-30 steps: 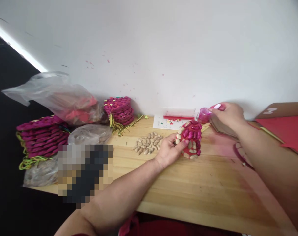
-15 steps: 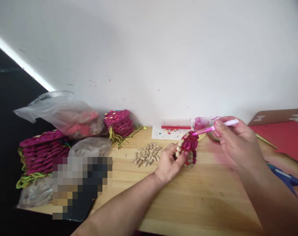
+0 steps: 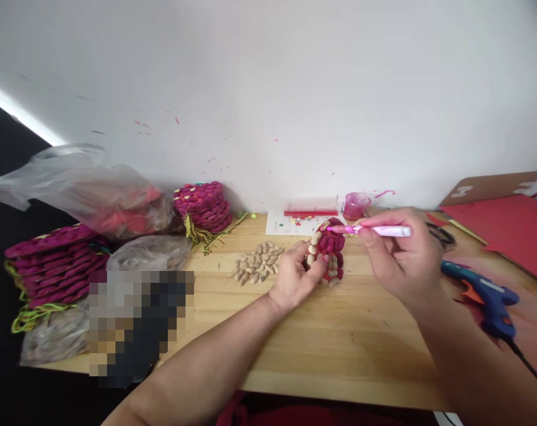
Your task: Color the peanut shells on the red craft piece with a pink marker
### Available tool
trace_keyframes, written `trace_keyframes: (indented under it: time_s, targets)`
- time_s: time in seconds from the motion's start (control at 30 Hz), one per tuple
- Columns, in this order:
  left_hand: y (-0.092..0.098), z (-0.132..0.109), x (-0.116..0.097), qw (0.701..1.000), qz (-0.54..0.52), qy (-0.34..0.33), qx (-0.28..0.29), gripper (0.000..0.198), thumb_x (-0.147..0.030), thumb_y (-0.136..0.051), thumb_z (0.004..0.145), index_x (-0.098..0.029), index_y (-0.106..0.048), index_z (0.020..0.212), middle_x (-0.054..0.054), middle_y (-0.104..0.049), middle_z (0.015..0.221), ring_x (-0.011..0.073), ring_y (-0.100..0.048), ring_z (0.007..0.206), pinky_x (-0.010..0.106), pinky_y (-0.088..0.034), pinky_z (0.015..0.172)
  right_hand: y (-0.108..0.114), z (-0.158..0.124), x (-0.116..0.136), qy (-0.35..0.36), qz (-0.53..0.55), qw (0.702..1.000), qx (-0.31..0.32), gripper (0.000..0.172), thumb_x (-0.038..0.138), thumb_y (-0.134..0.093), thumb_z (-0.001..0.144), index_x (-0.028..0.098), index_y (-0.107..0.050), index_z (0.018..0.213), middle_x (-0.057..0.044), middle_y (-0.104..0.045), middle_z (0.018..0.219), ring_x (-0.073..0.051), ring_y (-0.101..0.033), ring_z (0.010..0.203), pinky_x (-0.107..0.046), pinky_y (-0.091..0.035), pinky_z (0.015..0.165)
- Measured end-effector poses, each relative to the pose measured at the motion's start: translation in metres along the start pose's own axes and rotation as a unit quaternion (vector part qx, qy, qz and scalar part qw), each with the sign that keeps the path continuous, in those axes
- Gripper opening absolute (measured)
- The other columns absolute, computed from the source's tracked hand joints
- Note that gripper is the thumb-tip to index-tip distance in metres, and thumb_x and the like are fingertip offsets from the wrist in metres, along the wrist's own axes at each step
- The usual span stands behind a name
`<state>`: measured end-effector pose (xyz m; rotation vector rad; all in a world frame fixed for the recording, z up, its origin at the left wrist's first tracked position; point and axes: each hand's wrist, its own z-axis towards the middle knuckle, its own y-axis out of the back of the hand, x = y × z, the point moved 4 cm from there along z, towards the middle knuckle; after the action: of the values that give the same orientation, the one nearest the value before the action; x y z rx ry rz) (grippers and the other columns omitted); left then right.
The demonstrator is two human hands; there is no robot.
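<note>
My left hand is closed around a peanut-covered craft piece, holding it tilted above the table. Many of its peanuts are painted magenta, while those along the left edge and near the bottom are bare. Between the fingers of my right hand is a white-handled paintbrush, its pink tip touching the upper part of the piece. Left of my left hand lies a spread of loose peanuts. Behind the piece stands a small clear cup of pink paint.
A blue glue gun with a cord lies at right, near red sheets. Stacks of magenta peanut pieces with yellow-green cords and plastic bags fill the left. Small stars lie on white paper by the wall.
The brush tip has moved left across the top of the craft piece, and my right hand has shifted left with it. The view has shifted, showing more of the glue gun.
</note>
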<state>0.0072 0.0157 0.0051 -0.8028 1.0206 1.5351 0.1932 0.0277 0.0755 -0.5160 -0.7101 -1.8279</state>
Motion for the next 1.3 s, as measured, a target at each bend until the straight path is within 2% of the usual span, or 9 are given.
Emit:
trace_keyframes:
  time_s: [0.07, 0.13, 0.27, 0.4, 0.63, 0.87, 1.0, 1.17, 1.3]
  targets:
    - [0.000, -0.001, -0.001, 1.000, 0.000, 0.003, 0.005, 0.026, -0.037, -0.063, 0.095, -0.021, -0.056, 0.076, 0.000, -0.054, 0.075, 0.0162, -0.048, 0.071, 0.030, -0.039, 0.069, -0.001, -0.001, 0.005, 0.062, -0.045, 0.997, 0.007, 0.011, 0.032, -0.075, 0.090, 0.030, -0.071, 0.100, -0.005, -0.073, 0.093, -0.026, -0.069, 0.084, -0.045, -0.055, 0.079]
    - [-0.001, -0.002, -0.001, 1.000, 0.003, 0.002, 0.011, 0.025, -0.036, -0.063, 0.095, -0.021, -0.057, 0.077, 0.000, -0.055, 0.075, 0.0164, -0.049, 0.071, 0.030, -0.040, 0.070, -0.004, 0.000, 0.009, 0.088, -0.063, 0.994, 0.014, 0.009, 0.031, -0.072, 0.093, 0.030, -0.069, 0.101, -0.005, -0.074, 0.092, -0.025, -0.070, 0.083, -0.044, -0.056, 0.079]
    - [0.000, -0.002, -0.001, 1.000, 0.014, -0.003, 0.007, 0.025, -0.036, -0.063, 0.095, -0.021, -0.057, 0.076, 0.000, -0.055, 0.074, 0.0163, -0.049, 0.071, 0.029, -0.039, 0.070, -0.007, 0.001, 0.012, 0.104, -0.075, 0.991, 0.031, 0.009, 0.028, -0.071, 0.094, 0.030, -0.067, 0.101, -0.003, -0.075, 0.092, -0.024, -0.071, 0.082, -0.042, -0.057, 0.079]
    - [0.000, -0.002, -0.002, 1.000, 0.014, 0.004, 0.000, 0.027, -0.037, -0.064, 0.094, -0.020, -0.057, 0.074, 0.000, -0.055, 0.074, 0.0160, -0.050, 0.070, 0.029, -0.040, 0.069, -0.004, 0.002, 0.007, 0.096, -0.092, 0.991, 0.018, 0.008, 0.027, -0.070, 0.094, 0.030, -0.066, 0.101, -0.002, -0.074, 0.092, -0.024, -0.071, 0.082, -0.041, -0.056, 0.079]
    - [0.000, 0.000, -0.002, 1.000, 0.009, 0.002, 0.003, 0.022, -0.034, -0.065, 0.093, -0.019, -0.062, 0.077, 0.001, -0.059, 0.076, 0.0165, -0.053, 0.072, 0.028, -0.042, 0.071, -0.007, 0.002, 0.005, 0.121, -0.054, 0.990, 0.038, 0.013, 0.022, -0.071, 0.093, 0.029, -0.065, 0.101, -0.001, -0.073, 0.091, -0.021, -0.070, 0.082, -0.036, -0.054, 0.076]
    - [-0.001, -0.002, 0.004, 0.998, -0.038, 0.042, -0.002, 0.026, -0.039, -0.067, 0.092, -0.019, -0.061, 0.076, 0.001, -0.057, 0.076, 0.0162, -0.050, 0.072, 0.028, -0.041, 0.070, -0.002, 0.003, -0.004, 0.072, -0.035, 0.997, 0.020, 0.012, 0.024, -0.069, 0.095, 0.029, -0.065, 0.104, -0.002, -0.072, 0.094, -0.022, -0.069, 0.084, -0.039, -0.054, 0.079]
    - [-0.002, -0.002, 0.006, 0.998, -0.047, 0.045, 0.012, 0.026, -0.040, -0.066, 0.093, -0.018, -0.063, 0.080, 0.002, -0.058, 0.078, 0.0167, -0.050, 0.074, 0.029, -0.042, 0.071, -0.006, 0.003, -0.008, 0.066, -0.010, 0.997, 0.037, 0.007, 0.025, -0.068, 0.096, 0.027, -0.065, 0.101, -0.001, -0.071, 0.091, -0.020, -0.067, 0.083, -0.037, -0.053, 0.078]
    - [-0.001, -0.001, 0.006, 0.999, -0.018, 0.023, 0.015, 0.025, -0.039, -0.065, 0.094, -0.019, -0.062, 0.079, 0.001, -0.057, 0.077, 0.0168, -0.052, 0.074, 0.029, -0.042, 0.071, -0.004, 0.005, -0.022, 0.035, -0.005, 0.999, 0.013, 0.008, 0.030, -0.068, 0.098, 0.026, -0.065, 0.104, -0.001, -0.068, 0.092, -0.017, -0.064, 0.081, -0.034, -0.050, 0.076]
    - [-0.001, -0.001, 0.003, 1.000, 0.005, -0.008, 0.017, 0.028, -0.037, -0.064, 0.095, -0.019, -0.058, 0.073, 0.000, -0.052, 0.074, 0.0156, -0.049, 0.071, 0.029, -0.040, 0.069, -0.004, 0.005, -0.021, 0.043, 0.026, 0.998, 0.024, 0.008, 0.030, -0.067, 0.099, 0.026, -0.065, 0.104, -0.001, -0.067, 0.093, -0.017, -0.064, 0.083, -0.033, -0.049, 0.077]
